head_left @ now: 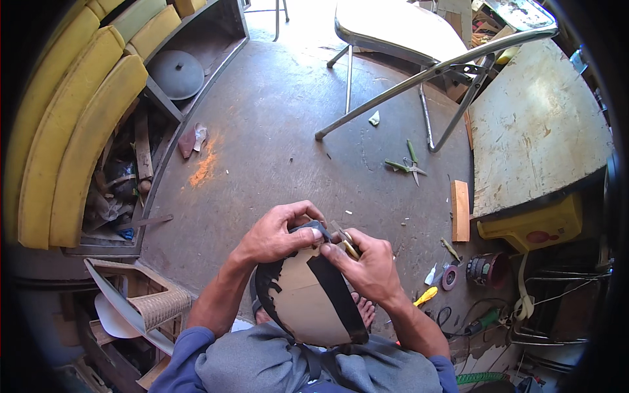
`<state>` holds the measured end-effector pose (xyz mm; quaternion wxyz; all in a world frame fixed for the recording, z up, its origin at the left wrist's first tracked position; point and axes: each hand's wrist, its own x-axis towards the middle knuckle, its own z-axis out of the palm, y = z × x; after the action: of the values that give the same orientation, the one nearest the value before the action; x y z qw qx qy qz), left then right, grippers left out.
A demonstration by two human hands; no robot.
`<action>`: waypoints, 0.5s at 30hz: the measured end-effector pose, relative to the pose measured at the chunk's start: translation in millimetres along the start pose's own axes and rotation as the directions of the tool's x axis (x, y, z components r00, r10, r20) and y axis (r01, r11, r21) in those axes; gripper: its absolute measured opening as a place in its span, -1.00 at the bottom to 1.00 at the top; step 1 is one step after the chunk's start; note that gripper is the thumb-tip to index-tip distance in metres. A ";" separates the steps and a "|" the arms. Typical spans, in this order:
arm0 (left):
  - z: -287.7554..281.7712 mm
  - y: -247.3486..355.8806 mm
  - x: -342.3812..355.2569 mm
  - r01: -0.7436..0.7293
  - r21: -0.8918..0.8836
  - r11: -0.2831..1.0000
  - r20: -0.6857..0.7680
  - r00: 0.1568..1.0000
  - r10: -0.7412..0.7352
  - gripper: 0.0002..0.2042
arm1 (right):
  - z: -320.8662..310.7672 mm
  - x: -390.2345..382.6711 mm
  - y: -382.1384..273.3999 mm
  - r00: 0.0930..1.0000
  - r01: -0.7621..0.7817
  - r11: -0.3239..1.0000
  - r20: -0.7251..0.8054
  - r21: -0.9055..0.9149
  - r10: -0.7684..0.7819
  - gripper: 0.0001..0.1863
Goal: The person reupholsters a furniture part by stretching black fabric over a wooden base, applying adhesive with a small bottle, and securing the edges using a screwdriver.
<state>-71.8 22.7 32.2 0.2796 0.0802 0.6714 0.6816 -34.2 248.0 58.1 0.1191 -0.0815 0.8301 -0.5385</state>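
A curved panel [305, 301] with a beige middle, ragged black material on its left and a black band on its right rests upright-tilted at my lap. My left hand [284, 236] is closed on its top edge, thumb pressing a dark folded piece of material [306, 228] there. My right hand [365, 262] grips a small metal tool [348, 243] with brass-coloured parts, held against the same top corner beside my left thumb; its exact kind is unclear. My bare toes [363, 308] show behind the panel.
Green-handled shears [410, 169], a wood block [458, 209], a yellow screwdriver [426, 296], a tape roll [449, 278] and a green power tool [486, 319] lie on the floor [255, 131]. A metal-framed chair [400, 23] stands ahead, yellow cushions [72, 131] at left, a worn board [537, 124] at right.
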 end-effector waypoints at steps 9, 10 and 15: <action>6.6 4.9 -1.0 0.096 0.019 0.995 -0.010 0.995 -0.095 -0.75 | 9.9 -1.8 19.7 0.899 -0.426 0.604 0.239 0.674 0.367 -0.81; 8.1 8.8 -3.7 0.090 0.014 0.996 -0.015 0.996 -0.090 -0.77 | 8.2 -1.5 22.4 0.883 -0.460 0.547 0.297 0.700 0.363 -0.81; 8.4 2.6 -6.5 0.008 0.003 1.000 -0.035 0.999 -0.008 -0.81 | 9.0 -0.6 5.8 0.911 -0.412 0.788 0.205 0.457 0.358 -0.82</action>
<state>-63.0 27.0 37.1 0.2702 0.0659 0.6775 0.6809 -31.1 242.7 49.4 0.2877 0.0936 0.6572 -0.6903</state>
